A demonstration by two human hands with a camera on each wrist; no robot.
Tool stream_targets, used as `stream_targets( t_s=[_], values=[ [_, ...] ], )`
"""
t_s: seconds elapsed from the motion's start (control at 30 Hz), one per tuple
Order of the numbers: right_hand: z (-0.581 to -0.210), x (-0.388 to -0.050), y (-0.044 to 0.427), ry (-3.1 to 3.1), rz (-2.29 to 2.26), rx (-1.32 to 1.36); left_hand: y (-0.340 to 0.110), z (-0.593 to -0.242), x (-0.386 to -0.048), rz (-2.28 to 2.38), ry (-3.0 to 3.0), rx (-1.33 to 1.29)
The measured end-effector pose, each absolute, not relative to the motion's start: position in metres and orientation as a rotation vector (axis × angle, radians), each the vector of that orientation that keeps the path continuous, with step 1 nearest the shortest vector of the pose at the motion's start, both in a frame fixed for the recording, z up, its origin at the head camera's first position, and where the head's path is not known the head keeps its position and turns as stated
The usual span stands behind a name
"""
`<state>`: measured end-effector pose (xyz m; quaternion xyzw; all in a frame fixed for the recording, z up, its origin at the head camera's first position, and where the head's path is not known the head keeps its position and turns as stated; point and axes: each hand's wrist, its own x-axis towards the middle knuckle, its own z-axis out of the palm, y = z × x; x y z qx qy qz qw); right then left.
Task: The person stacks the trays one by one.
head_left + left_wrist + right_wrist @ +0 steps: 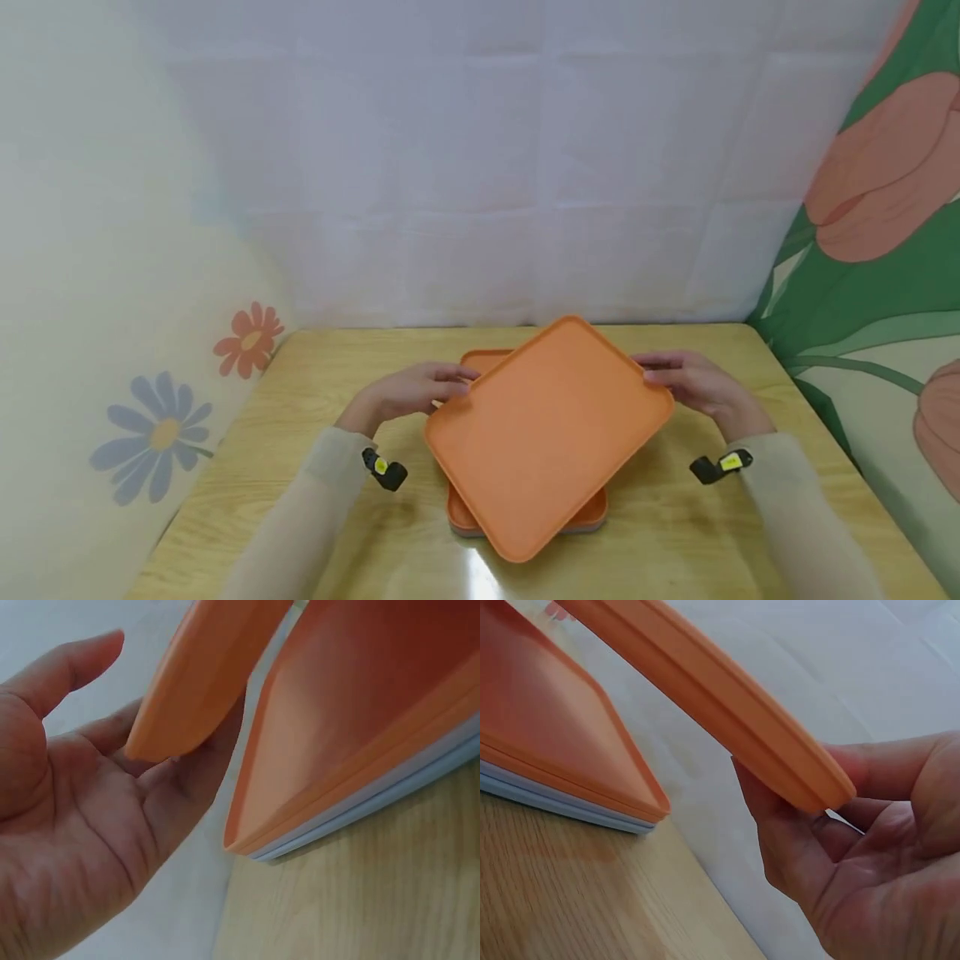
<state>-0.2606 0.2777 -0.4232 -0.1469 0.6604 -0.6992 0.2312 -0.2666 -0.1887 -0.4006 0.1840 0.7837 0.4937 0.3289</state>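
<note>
An orange tray [555, 433], turned at an angle and tilted, is held above a stack in the head view. My left hand [408, 392] is at its left edge; in the left wrist view the fingers [191, 769] pass behind the tray's corner while the thumb stands apart from it. At the right corner my right hand [705, 387] pinches the rim, thumb on one side and fingers on the other, as the right wrist view shows. Below lies another orange tray [330, 727], largely covered in the head view, atop pale trays [562, 796].
The stack stands on a wooden table [360, 533] near its middle. A white cloth [480, 167] hangs behind the table. Walls with printed flowers border it on the left and right. Both wrists wear small black cameras.
</note>
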Motion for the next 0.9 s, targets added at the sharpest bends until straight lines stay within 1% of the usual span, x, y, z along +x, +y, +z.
stream_targets(
  t_s=[0.27,0.43,0.6,0.77,0.9],
  values=[
    [-0.416,-0.285,0.258,1.889,-1.817,-0.305,-0.191,-0.414,-0.262,1.364,1.917,0.519],
    [-0.415,-0.292,0.25,1.721,-2.057,-0.196,-0.193,-0.422,-0.253,1.541,1.856,0.457],
    [-0.424,-0.277,0.235,1.492,-2.297,-0.139,-0.192,-0.428,-0.241,1.673,1.884,0.407],
    [-0.434,-0.251,0.211,1.565,-2.267,-0.114,-0.189,-0.433,-0.228,1.779,1.909,0.403],
    [-0.439,-0.239,0.197,1.618,-2.22,-0.072,-0.186,-0.438,-0.217,1.867,1.881,0.368]
  ],
)
